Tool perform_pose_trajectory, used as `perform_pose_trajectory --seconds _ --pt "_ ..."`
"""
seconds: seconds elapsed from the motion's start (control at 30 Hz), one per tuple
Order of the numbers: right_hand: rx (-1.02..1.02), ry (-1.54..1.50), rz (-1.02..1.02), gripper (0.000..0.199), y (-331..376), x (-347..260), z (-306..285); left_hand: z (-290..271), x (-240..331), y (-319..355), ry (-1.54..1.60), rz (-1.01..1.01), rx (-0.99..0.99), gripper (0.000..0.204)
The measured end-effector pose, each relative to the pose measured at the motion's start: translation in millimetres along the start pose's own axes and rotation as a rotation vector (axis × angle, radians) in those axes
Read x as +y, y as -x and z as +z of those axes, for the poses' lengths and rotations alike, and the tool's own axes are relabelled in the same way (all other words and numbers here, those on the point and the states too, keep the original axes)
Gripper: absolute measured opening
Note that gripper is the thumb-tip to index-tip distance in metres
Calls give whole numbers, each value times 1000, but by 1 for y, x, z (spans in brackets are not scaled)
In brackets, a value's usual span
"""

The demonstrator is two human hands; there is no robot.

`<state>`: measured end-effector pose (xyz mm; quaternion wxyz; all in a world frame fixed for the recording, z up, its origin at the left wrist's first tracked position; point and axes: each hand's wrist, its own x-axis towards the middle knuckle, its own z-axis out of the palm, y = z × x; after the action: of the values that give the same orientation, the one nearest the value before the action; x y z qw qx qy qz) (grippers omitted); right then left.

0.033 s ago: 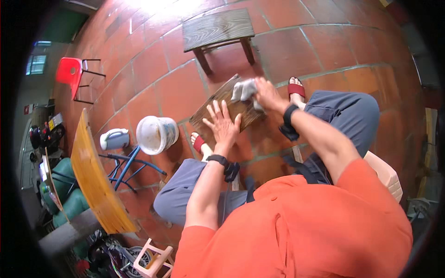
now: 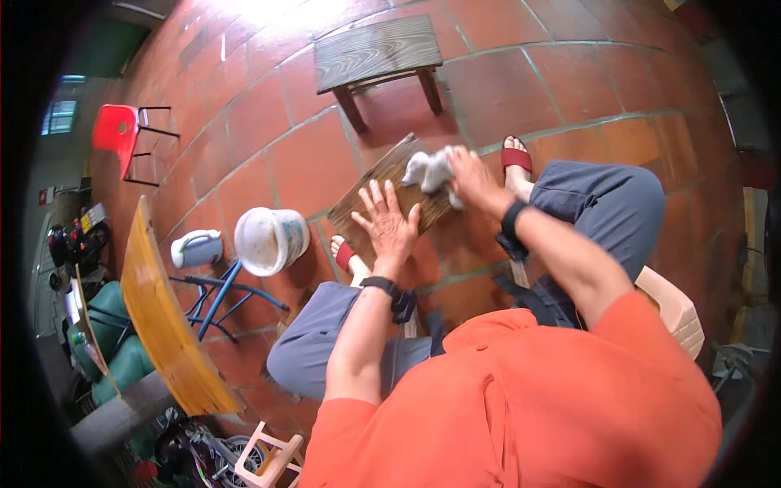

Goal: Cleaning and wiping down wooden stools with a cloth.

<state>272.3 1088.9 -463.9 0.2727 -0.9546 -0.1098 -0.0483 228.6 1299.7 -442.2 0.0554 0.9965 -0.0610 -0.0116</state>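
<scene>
Left hand (image 2: 389, 221) flat on the board (image 2: 382, 183), palm down, fingers (image 2: 376, 198) spread wide and straight, thumb out to the side toward the cloth. Nothing gripped there, just pressing on the wood. Black band on that wrist.

Right hand (image 2: 472, 179) curled over a grey-white cloth (image 2: 429, 169), fingers bunched together and closed on it, cloth sticking out past the fingertips on the far side. Cloth sitting on the board's upper end, touching the wood. Exactly how tight the grip is, can't tell, since the hand's back covers the fingertips. Black band on that wrist too.

Board itself: dark, grainy plank, tilted, lying under both hands, between the knees and over the red tile floor (image 2: 309, 154). Left fingertips pointing up the board toward the cloth, the two hands near each other but not touching.

Around the fingers: small wooden stool (image 2: 378, 53) well beyond the cloth, further up the floor. White bucket (image 2: 271, 240) off to the left of the left hand, near but apart, with a pale jug (image 2: 196, 248) just beside it. Red sandal (image 2: 516, 159) right next to the right hand, another one (image 2: 345, 254) just below-left of the left palm. Yellow-brown curved panel (image 2: 163, 317) further left, red chair (image 2: 116, 130) well apart at the far left.
</scene>
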Motion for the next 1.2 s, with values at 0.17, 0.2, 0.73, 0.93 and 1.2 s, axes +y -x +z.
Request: perform_pose_trajectory --seconds 0.17,0.2,0.73,0.93,1.2 --pt "-15 65 30 21 0 -21 -27 -7 2 -6 -2 36 -14 78" --pt "-14 103 37 16 -22 -23 -22 -9 3 -8 -3 42 -19 76" --pt "-132 44 92 14 3 -13 -32 -5 4 -8 -14 50 -24 80" --pt "-35 -5 125 13 -94 -2 6 0 12 -8 -10 75 -23 78" --pt "-184 -52 155 22 3 -3 -18 -5 3 -2 9 30 6 77"
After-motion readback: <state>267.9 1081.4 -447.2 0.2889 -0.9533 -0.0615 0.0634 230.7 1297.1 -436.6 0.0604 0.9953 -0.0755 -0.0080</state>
